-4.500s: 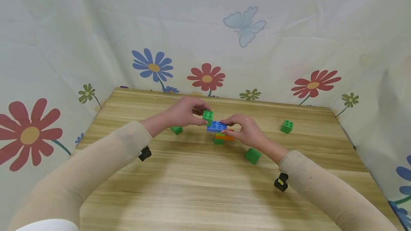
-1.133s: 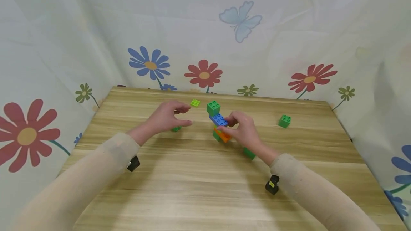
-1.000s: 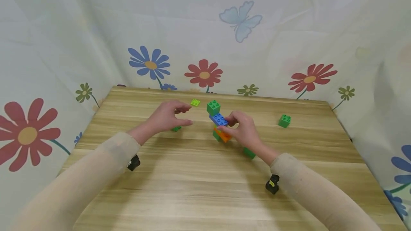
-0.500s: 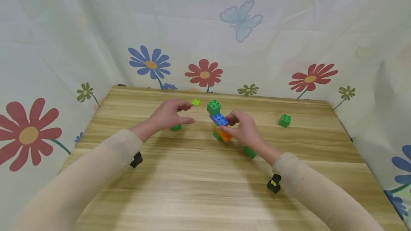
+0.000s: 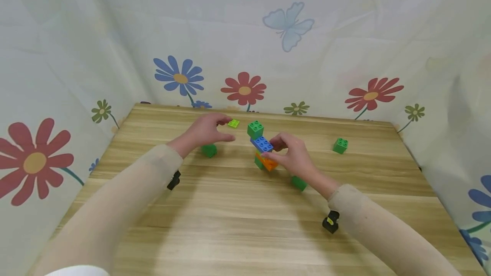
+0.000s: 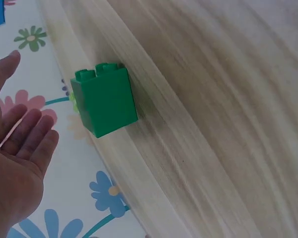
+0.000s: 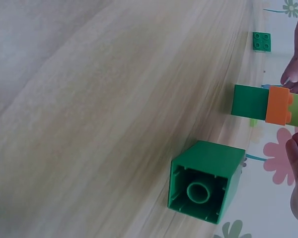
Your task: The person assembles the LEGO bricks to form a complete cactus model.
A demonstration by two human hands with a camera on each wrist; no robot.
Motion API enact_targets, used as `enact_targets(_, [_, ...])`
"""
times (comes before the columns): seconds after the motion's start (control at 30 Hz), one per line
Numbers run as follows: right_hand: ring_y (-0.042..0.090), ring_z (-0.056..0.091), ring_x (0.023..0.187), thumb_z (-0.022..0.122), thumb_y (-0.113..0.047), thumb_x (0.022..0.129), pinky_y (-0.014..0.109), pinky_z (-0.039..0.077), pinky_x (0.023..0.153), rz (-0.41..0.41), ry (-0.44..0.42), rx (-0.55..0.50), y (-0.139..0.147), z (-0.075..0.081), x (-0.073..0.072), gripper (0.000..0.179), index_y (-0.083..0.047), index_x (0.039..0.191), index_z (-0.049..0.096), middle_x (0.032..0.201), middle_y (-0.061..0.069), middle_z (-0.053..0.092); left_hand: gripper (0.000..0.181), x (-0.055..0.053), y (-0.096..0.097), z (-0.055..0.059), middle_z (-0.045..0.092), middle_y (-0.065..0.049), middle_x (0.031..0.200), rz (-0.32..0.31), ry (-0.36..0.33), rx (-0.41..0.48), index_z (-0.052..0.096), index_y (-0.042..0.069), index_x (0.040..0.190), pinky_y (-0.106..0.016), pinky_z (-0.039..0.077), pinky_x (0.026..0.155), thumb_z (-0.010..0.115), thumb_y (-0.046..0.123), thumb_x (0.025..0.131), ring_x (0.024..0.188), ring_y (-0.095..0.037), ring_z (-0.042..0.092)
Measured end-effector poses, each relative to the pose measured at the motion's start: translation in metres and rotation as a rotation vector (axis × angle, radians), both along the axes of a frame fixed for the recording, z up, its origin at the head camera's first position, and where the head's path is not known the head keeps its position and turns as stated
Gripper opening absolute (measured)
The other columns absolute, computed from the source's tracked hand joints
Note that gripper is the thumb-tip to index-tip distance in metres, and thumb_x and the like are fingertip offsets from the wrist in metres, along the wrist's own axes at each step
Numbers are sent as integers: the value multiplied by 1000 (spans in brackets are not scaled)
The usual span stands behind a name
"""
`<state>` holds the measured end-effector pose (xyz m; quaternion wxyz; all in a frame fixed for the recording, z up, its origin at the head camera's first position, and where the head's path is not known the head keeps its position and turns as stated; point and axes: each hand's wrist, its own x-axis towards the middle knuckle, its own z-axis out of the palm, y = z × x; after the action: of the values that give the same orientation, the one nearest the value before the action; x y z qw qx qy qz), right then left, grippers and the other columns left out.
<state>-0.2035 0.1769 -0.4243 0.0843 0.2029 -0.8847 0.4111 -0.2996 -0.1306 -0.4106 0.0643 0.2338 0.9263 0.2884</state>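
Observation:
My right hand (image 5: 291, 152) pinches the blue brick (image 5: 261, 144) of a stack between thumb and fingers. A green brick (image 5: 255, 129) sits on the far left end of the blue one. Below are a lime piece, an orange brick (image 7: 277, 105) and a green bottom brick (image 7: 249, 101). My left hand (image 5: 209, 130) has its thumb and fingers apart, holding nothing. In the head view its fingertips overlap the edge of a thin lime brick (image 5: 234, 123) on the table; I cannot tell whether they touch. Another green brick (image 6: 105, 99) lies on its side below the left hand.
One green brick (image 7: 203, 183) lies on its side below the right wrist, hollow underside showing. Another green brick (image 5: 340, 145) stands at the right of the wooden table (image 5: 230, 225). A flower-printed cloth (image 5: 215, 24) hangs behind the table.
My left hand has let go of the top green brick, now on the blue one, and drawn left. Lately it has shifted forward toward the lime brick. The stack has turned in my right hand.

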Motion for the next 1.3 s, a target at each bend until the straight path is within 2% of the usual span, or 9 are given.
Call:
enact_targets(0.3, [26,72,97,93,-22,85,56,62,90,17,7,4,15,3,7,41,-3,114,71,111,18,75,73,-17,14,-5,57,-11,157,-54,-18,-210,59,11,153,-55,39,123,83,45,93,147,-36,49])
enact_targets(0.47, [30,73,100,93,-24,86,55,62,92,9,4,26,25,3,9,40,-5,114,71,111,16,75,74,-22,18,-9,58,-12,156,-80,1,-273,57,9,154,-53,39,124,82,45,93,147,-35,49])
enact_targets(0.57, [34,73,101,92,-26,86,55,62,92,-8,0,35,30,2,10,41,-6,114,71,110,13,75,74,-24,18,-12,58,-12,156,-86,5,-286,57,8,154,-52,38,124,82,44,93,147,-36,50])
enact_targets(0.67, [37,72,101,93,-25,86,56,62,92,-16,-5,32,36,2,11,41,-5,114,71,110,16,75,74,-27,19,-16,58,-12,156,-88,6,-289,58,8,153,-52,38,125,81,45,94,147,-36,49])
enact_targets(0.9, [37,73,101,92,-25,87,57,61,92,-16,-3,37,43,-1,12,40,-4,114,72,111,19,75,71,-30,20,-23,56,-13,158,-101,10,-320,57,7,153,-51,35,126,77,45,96,149,-36,47])
enact_targets(1.17, [36,73,102,92,-24,87,58,61,93,-8,-14,23,46,-3,13,39,-4,114,72,112,19,75,66,-26,21,-24,56,-15,157,-139,28,-347,60,7,150,-51,35,126,75,45,98,149,-36,48])
enact_targets(1.3, [37,73,102,91,-22,88,58,61,92,-7,-5,24,47,-4,12,38,-3,114,72,111,20,75,65,-20,21,-24,58,-16,155,-175,37,-349,62,7,148,-51,38,124,75,45,98,146,-37,51])
